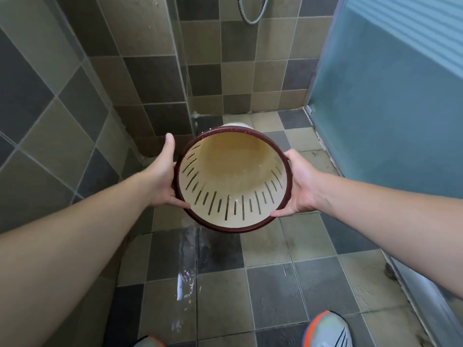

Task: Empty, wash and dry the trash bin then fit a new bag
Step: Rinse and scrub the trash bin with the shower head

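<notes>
A cream plastic trash bin (230,171) with a dark red rim and vertical slots is held in the air over the shower floor, tilted so its open mouth faces me. Its inside looks wet and holds no trash. My left hand (162,179) grips the rim on the left, thumb up along the edge. My right hand (298,186) grips the rim on the right, fingers curled under it. The bin's base points away and is mostly hidden.
Wet tiled floor (270,284) with a water streak (185,276) below the bin. Tiled wall (62,108) and a glass partition on the left, frosted door (390,101) on the right, shower hose (253,11) at the top. My shoes (328,329) stand at the bottom edge.
</notes>
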